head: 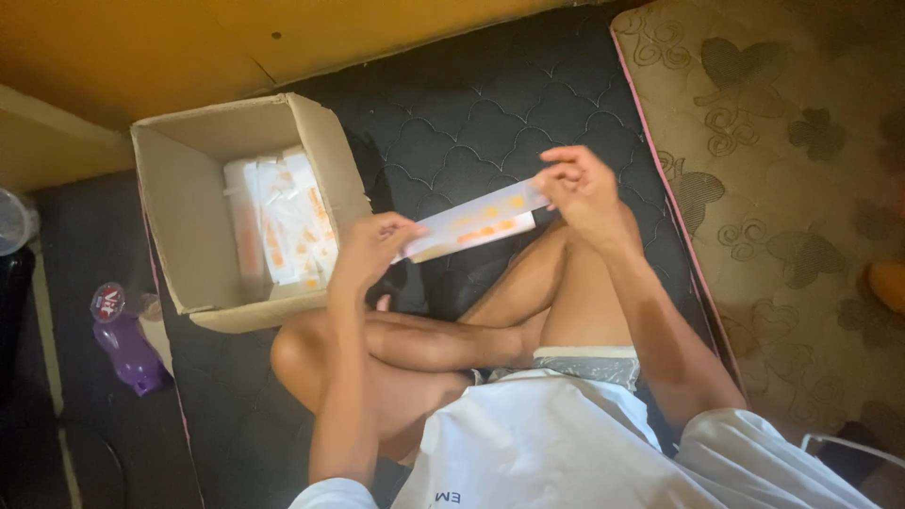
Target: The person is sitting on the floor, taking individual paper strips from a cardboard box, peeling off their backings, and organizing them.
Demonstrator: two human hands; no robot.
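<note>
The person sits cross-legged on a dark quilted mattress with a pink edge [490,113]; both hands are raised over the knees, holding one long flat white paper packet with orange markings [476,222] stretched between them. The left hand [370,247] has its grip closed on the packet's lower left end, fingers curled over it; the right hand [577,185] pinches the upper right end between thumb and fingertips, so that grip is closed on the packet too; the packet hangs in the air, tilted up toward the right, just above the bent legs.

To the left, touching the mattress top, stands an open brown cardboard box [325,155]; inside it lies a stack of similar white and orange packets [283,221], leaning against the far wall. Beside the bed on the dark floor lies a purple plastic bottle with a printed cap [127,344]; to the right lies a beige carpet with a flower pattern [792,170].

The packet looks thin and limp, held only at its two ends; a hard pull from either side could tear or crease it, and a loosened pinch on the right could let that end drop onto the legs. The box sits near the left knee; a shift of the leg could nudge it.
</note>
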